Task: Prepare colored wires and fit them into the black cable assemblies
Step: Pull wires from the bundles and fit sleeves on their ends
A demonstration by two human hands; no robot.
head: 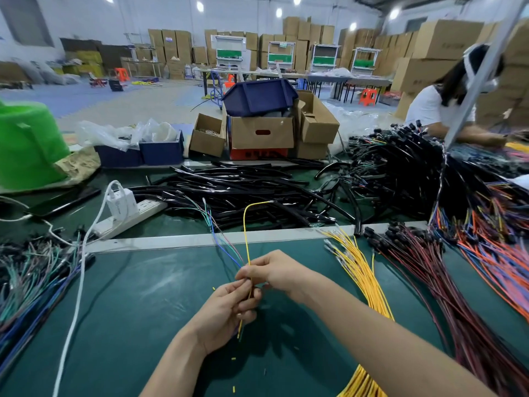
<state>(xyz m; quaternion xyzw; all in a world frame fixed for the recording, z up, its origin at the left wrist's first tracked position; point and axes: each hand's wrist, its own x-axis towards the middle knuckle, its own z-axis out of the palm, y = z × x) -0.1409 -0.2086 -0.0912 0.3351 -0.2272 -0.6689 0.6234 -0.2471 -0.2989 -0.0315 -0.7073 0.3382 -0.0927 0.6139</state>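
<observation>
My left hand [229, 308] grips a small bunch of coloured wires [226, 247] over the green mat, with blue, green and grey strands fanning up and away. A single yellow wire [245, 224] rises from the same bunch and curves to the right at its tip. My right hand [272, 272] pinches this yellow wire just above my left hand. A bundle of yellow wires [360, 270] lies to the right on the mat. Black cable sleeves [243, 190] are piled behind the metal strip.
Red and orange wire bundles [446, 270] lie at the right, mixed wires [31, 276] at the left. A white power strip [128, 217] with a charger sits left of centre. Cardboard boxes [262, 133] and a green bucket [25, 144] stand behind. Another person [446, 107] works at the far right.
</observation>
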